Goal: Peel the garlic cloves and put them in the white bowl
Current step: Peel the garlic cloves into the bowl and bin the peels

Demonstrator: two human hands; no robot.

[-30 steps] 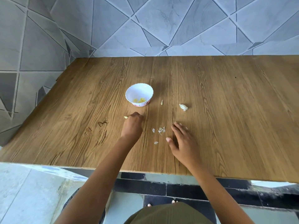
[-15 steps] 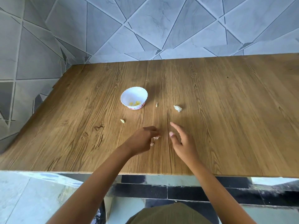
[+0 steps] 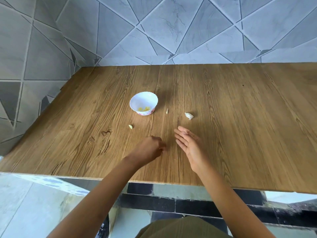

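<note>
Left hand (image 3: 151,149) curled on table (image 3: 248,134), near centre, contents indiscernible; right hand (image 3: 191,146) just beside, fingers straight. White bowl (image 3: 137,98) holding peeled cloves (image 3: 144,109) farther back, left; unpeeled garlic clove (image 3: 189,115) right of it.

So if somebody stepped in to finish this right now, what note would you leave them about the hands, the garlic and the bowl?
Left hand: fingers curled, low over the table; whether it pinches anything is hidden.
Right hand: open, fingers straight, holding nothing.
Done: a few yellow peeled cloves lie in the white bowl.
Left: one unpeeled clove lies on the table right of the bowl. A small pale clove, possibly peeled, lies in front of the bowl to its left, not yet in it. A thin sliver lies between the bowl and the unpeeled clove.
</note>
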